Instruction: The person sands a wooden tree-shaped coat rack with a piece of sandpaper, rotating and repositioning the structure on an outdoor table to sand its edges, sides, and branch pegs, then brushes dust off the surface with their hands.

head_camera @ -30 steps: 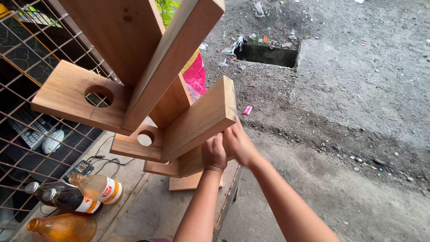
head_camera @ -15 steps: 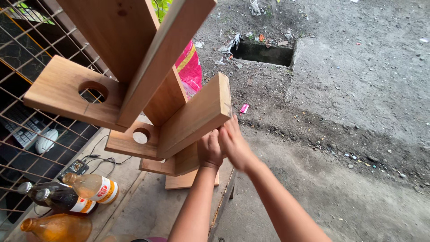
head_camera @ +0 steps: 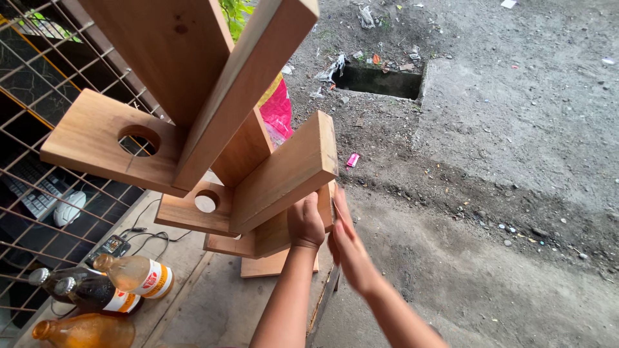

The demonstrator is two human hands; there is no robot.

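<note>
Both hands — the left hand curled around a low board, the right hand flat against it — touch the wooden rack on the bench beside bottles, a wire fence and dirt ground.

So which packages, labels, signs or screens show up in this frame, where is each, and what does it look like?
Clear plastic bottle, bottom left on the slab: lying down, amber liquid, white label with a red mark.
Dark bottle, just below it: brown liquid, white and orange label band.
Amber bottle, bottom left corner: no label visible.
Small pink wrapper, on the dirt right of the wooden rack: flat, rectangular.
Pink bag, behind the rack: mostly hidden.
No signs or screens.
</note>
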